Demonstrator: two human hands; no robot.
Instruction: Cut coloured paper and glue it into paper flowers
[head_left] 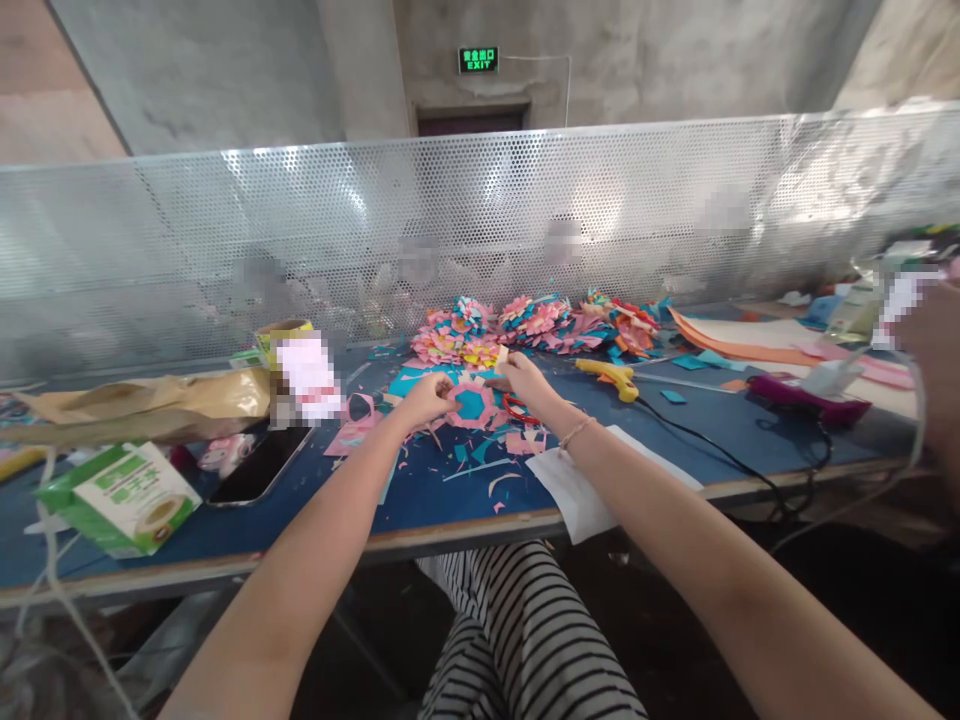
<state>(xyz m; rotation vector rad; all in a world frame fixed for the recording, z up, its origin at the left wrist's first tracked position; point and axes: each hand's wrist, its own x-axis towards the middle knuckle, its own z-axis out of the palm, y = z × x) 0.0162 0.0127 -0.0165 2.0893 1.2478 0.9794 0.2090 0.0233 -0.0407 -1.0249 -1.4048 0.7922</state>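
Both my arms reach forward over a blue table (420,500). My left hand (426,396) is closed, pinching the left edge of a pink paper ring with a teal centre (472,405) that lies on the table. My right hand (523,376) is closed too, fingers pinched on a small pale paper piece (501,358) at the ring's upper right. Red scissors (516,408) lie just under my right hand. Behind the ring sits a heap of finished pink, teal and orange paper flowers (525,328).
A yellow glue gun (609,375) with a black cord lies right of my hands, a purple tool (806,400) further right. A phone (259,465), a green carton (124,498) and a brown bag (142,400) sit at left. White paper (581,490) overhangs the front edge. A perforated metal screen (480,220) backs the table.
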